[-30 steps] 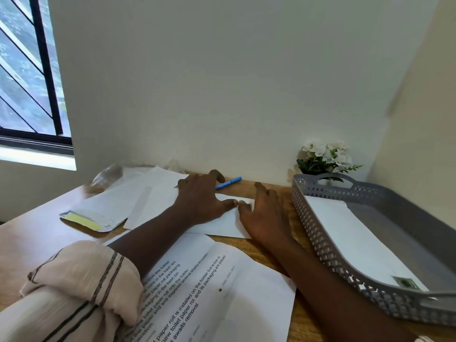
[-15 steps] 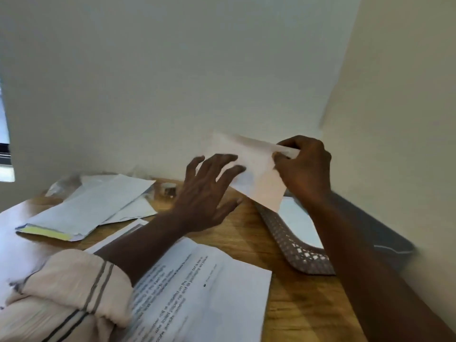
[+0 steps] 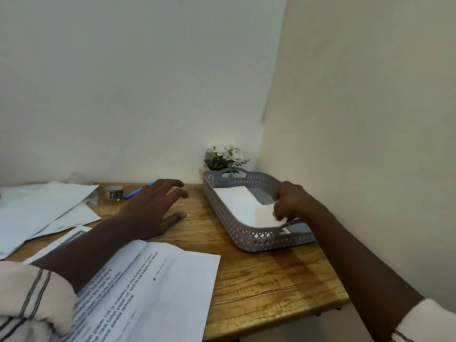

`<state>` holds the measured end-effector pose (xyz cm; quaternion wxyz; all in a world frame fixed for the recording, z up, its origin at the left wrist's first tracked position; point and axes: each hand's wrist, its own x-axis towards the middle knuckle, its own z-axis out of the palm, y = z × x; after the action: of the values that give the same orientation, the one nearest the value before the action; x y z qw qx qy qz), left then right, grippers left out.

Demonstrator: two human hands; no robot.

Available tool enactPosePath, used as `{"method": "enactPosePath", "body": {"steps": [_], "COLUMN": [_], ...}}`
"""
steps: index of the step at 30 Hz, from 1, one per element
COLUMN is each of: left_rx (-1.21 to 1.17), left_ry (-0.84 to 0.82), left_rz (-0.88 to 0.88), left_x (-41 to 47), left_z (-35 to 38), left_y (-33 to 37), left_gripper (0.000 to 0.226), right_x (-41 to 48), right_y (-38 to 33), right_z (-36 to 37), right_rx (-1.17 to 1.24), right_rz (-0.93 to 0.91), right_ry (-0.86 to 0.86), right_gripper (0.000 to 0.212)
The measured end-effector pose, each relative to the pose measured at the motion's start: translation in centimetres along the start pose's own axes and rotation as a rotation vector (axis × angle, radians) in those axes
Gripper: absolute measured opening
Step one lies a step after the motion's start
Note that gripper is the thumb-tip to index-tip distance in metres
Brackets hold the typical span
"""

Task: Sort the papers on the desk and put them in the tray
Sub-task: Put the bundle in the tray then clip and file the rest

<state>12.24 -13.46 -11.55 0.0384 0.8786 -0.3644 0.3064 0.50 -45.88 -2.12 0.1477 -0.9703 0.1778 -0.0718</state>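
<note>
Right hand (image 3: 287,202) pinching a white paper (image 3: 243,203) inside the grey tray (image 3: 234,233), left hand (image 3: 150,208) spread, holding nothing, over the wooden desk (image 3: 269,275)

- Desk (image 3: 259,275): wood grain, slight sheen.
- Tray (image 3: 229,218) on desk: grey perforated plastic, matt.
- Sheets (image 3: 158,287) left of tray: matt white paper, printed.
- Sleeve (image 3: 27,299): woven cloth, striped.

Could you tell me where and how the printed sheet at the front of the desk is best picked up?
Probably by the right edge of the printed sheet, coming from the right. It lies flat on the desk with that edge bare, while the left forearm crosses its left part.
</note>
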Motion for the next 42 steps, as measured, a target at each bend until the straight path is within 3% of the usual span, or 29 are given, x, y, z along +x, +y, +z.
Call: {"method": "enactPosePath", "body": {"steps": [2,4,7,9,10,11,13,17,19,22,27,32,39,42], "left_rx": [-0.027,-0.04,-0.072,-0.084,-0.085,-0.085,-0.083,-0.089,-0.067,-0.041,0.074,0.134,0.216,0.103], "left_ry": [-0.02,-0.042,-0.081,-0.093,-0.094,-0.097,-0.113,-0.098,-0.138,-0.278,-0.418,-0.497,-0.444,-0.326], "left_rz": [-0.007,-0.009,-0.029,-0.054,-0.072,-0.101,-0.148,-0.195,-0.259,-0.408,-0.748,-0.987,-1.15,-1.18], "left_x": [-0.1,-0.1,0.1,0.0,-0.1,-0.3,-0.4,0.4,0.4,-1.2,-10.1,-16.5,-16.4,-15.8], "left_z": [0.3,0.2,0.3,0.2,0.2,0.0,-0.6,-3.9,-7.1,-11.9,-16.6,-16.7,-15.5,-16.2], "left_y": [-0.3,-0.4,-0.2,-0.1,-0.1,-0.1,-0.1,-1.8,-3.4,-4.8,-2.0,1.4,2.5,2.1], "left_gripper": [0.051,0.05,0.048,0.049,0.051,0.054,0.059,0.04,0.03,0.031,0.057,0.103,0.105,0.083], "right_x": [-0.1,0.1,-0.4,-1.8,-2.9,-3.8,-6.4,-8.3,-7.9,-7.3,-7.5,-7.7,-7.9,-7.6], "right_y": [-0.7,-1.0,-1.6,-3.2,-4.7,-6.4,-9.6,-12.6,-13.7,-15.3,-17.2,-17.2,-16.7,-16.0], "right_z": [0.4,0.6,0.6,0.9,1.3,1.9,3.1,7.9,9.5,10.0,11.4,13.4,13.3,13.5], "right_rx": [-0.044,-0.212,-0.443,-0.276,-0.092,0.118,0.378,0.072,-0.123,-0.22,-0.239,-0.072,-0.097,-0.036], "right_rz": [0.025,-0.005,-0.107,-0.329,-0.514,-0.694,-0.964,-1.138,-1.212,-1.248,-1.229,-1.114,-1.027,-1.044], "right_ry": [-0.172,-0.207,0.111,0.4,0.456,0.413,0.166,-0.253,-0.323,-0.294,-0.091,-0.042,0.024,0.066], "right_gripper": [0.05,0.052,0.046,0.039,0.035,0.031,0.027,0.046,0.055,0.057,0.06,0.057,0.056,0.05]}}
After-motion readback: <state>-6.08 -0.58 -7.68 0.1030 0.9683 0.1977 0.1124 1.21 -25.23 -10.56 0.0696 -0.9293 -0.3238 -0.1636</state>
